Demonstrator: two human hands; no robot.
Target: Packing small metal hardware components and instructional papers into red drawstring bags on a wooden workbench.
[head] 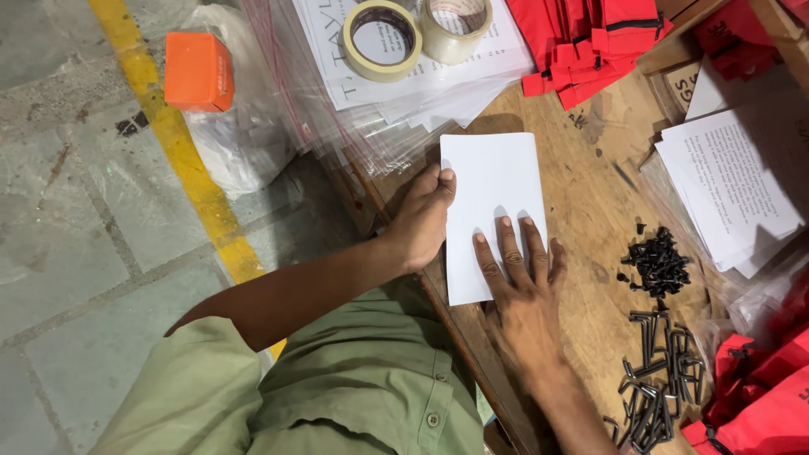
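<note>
White folded sheet of paper [493,202] lies flat on the wooden table [590,211], near its left edge, just below the stack of clear plastic bags [371,126]. My right hand [522,286] rests on it palm down, fingers spread flat, pressing its lower right part. My left hand [421,223] curls at the sheet's left edge, fingertips touching the paper; whether it pinches the edge, I cannot tell. Judgement: paper is light, thin, limp, creases easily, slides on wood unless pinned. Best held by an edge or corner. Pile of black screws [659,263] and hex keys [661,371] lie apart, to the right.
</note>
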